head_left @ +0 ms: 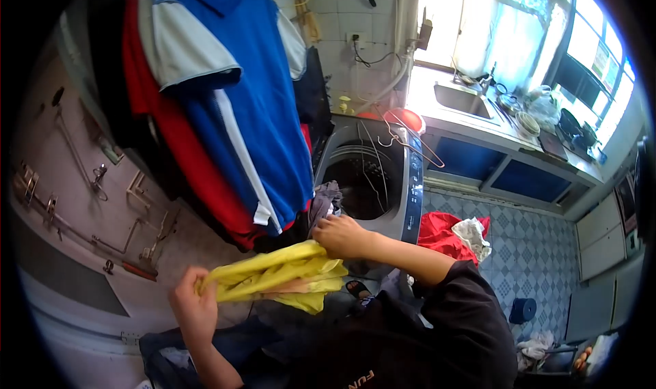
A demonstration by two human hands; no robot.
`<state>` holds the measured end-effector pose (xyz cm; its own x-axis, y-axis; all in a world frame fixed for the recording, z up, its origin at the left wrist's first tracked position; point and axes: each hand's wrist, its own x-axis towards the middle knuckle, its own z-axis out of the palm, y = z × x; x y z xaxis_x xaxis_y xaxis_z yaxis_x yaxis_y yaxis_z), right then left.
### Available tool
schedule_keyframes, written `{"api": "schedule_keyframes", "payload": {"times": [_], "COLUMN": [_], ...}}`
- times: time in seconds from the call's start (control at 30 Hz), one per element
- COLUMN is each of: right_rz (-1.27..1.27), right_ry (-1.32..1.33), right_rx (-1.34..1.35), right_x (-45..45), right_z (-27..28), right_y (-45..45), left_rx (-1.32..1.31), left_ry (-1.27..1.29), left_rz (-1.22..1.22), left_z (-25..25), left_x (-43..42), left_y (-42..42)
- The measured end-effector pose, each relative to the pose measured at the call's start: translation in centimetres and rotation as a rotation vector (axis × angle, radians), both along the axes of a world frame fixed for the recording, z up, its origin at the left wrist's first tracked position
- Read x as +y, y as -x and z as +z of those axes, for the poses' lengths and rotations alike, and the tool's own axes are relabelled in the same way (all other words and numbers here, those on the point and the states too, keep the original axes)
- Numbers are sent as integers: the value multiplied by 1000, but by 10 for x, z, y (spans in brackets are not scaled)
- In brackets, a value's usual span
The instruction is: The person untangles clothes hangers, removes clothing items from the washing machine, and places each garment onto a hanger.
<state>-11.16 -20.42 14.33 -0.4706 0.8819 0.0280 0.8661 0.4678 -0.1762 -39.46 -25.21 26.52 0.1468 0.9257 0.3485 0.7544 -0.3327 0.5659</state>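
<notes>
A yellow garment [273,274] is stretched, bunched and folded, between my two hands. My left hand [195,295] is closed on its left end, and my right hand [339,237] grips the upper right end. Its exact kind cannot be made out. Just beyond my right hand stands a top-loading washing machine [415,184] with its tub uncovered. Wire hangers [372,177] lie across the tub opening. A greyish crumpled cloth [326,201] drapes over the machine's near left edge. To the left of the machine hangs a blue shirt with white sleeves [256,95], in front of red and black clothes.
Red and white laundry [447,235] lies on the tiled floor [529,252] right of the machine. Farther off are a counter with a sink [465,102] and a red basin [404,119]. A small dark stool [523,310] stands at the right. Dark clothing [205,348] lies below my left hand.
</notes>
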Motion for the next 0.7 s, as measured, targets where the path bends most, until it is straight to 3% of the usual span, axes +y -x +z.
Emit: {"api": "schedule_keyframes", "payload": {"times": [0.13,0.23,0.27,0.33,0.4,0.43,0.47,0.53,0.7], "right_rz": [206,301,333,141,-30,-47,-51,-46,30], "right_ry": [683,841,711,551,570,582,474,458,-200], "right_rx": [483,722,917,979,1085,1197,1120,1233,1368], "right_x": [-4,16,20,42,61,70,78,108,223], "right_z": [25,20,16,1,-3,-5,2,9,106], "right_y": [-46,-82,-92,-119,-148,-154,-159,-162,-157], "left_rx": [21,209,313,350,214,23,-168,-370,-616], "left_ry": [-67,-129,-167,-41,324,405,477,393,458], "left_rz": [83,150,204,186,53,-15,-88,-220,-235], "left_z": [-24,-35,-42,-64,-82,-91,-101,-119,-66], "left_x": [7,19,22,29,37,39,40,51,70], "left_y": [-5,-17,-19,-10,-3,-2,-4,-20,-83]}}
